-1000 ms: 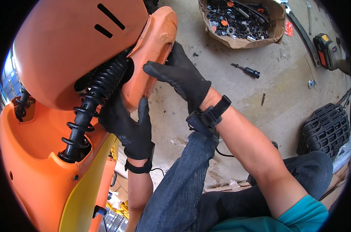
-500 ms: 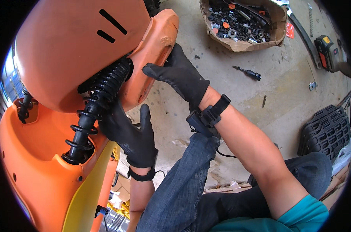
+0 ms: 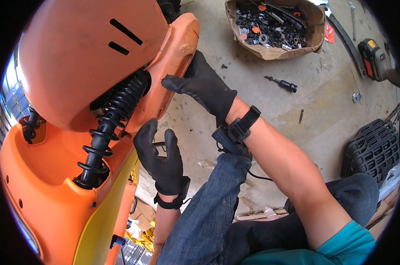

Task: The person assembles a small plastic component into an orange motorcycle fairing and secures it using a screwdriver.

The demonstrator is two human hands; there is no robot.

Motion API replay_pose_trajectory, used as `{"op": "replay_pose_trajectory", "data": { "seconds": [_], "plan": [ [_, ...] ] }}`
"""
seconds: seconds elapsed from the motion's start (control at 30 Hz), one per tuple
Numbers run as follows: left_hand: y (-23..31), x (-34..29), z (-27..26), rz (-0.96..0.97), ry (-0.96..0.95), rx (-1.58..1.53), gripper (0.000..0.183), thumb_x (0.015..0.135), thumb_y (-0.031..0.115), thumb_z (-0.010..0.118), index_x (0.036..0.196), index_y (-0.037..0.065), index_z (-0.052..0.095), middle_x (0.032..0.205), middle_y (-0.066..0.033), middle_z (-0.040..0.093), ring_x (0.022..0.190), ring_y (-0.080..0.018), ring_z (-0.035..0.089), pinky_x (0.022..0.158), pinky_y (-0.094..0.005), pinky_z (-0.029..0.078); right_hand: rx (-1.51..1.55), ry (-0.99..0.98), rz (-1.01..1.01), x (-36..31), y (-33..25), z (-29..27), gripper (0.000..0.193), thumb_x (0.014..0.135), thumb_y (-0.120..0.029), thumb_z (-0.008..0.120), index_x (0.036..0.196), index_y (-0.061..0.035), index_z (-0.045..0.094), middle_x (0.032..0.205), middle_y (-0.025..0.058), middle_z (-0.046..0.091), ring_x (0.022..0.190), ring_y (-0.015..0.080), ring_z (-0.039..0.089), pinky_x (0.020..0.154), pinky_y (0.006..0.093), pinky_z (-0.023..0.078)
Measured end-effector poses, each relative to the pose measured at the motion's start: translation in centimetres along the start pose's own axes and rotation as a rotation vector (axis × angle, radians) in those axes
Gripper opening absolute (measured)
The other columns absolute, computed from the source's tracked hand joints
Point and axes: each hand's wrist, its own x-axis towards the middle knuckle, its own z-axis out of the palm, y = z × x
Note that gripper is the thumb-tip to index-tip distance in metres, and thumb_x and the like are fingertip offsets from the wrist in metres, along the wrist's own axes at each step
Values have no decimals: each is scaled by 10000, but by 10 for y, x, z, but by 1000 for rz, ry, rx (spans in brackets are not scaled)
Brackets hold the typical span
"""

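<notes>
The scooter panel (image 3: 76, 66) stands at my left, the spring shock (image 3: 107, 128) under it; the parts box (image 3: 275, 26) lies ahead, the screwdriver (image 3: 281, 83) before it.

The gloved right hand (image 3: 202, 86) closes its grip on the edge of the orange body panel (image 3: 175, 66), with the black coil-spring shock absorber (image 3: 111, 128) beside that grip and the gloved left hand (image 3: 160, 159) open just below it.
</notes>
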Motion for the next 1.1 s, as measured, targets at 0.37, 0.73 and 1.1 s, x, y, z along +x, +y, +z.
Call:
{"op": "replay_pose_trajectory", "data": {
  "seconds": [0.37, 0.73, 1.1],
  "plan": [
    [-11, -3, 1, -73, -44, -18, 278, 939, 105, 680, 1200, 30, 618, 1195, -132, 610, 1105, -261, 601, 890, -375, 482, -9, -1, 9, 0, 0, 0, 981, 788, -307, 871, 1502, 7, 276, 1444, 168, 475, 1346, 260, 473, 1126, 380, 417],
    [-11, -4, 0, -230, -13, -139, 325, 967, 110, 650, 1249, -8, 540, 1193, -125, 552, 879, -153, 600, 690, -265, 532, -9, 2, 38, -1, -1, 0, 967, 797, -304, 866, 1500, 10, 281, 1452, 175, 472, 1361, 266, 460, 1141, 386, 405],
    [-13, -1, -1, -263, 1, -195, 331, 966, 106, 647, 1251, -11, 525, 1178, -127, 549, 807, -136, 594, 648, -257, 523, 52, -30, 15, 1, 2, 1, 944, 814, -276, 853, 1501, 15, 275, 1470, 183, 459, 1386, 279, 439, 1165, 397, 376]
  ]
}}
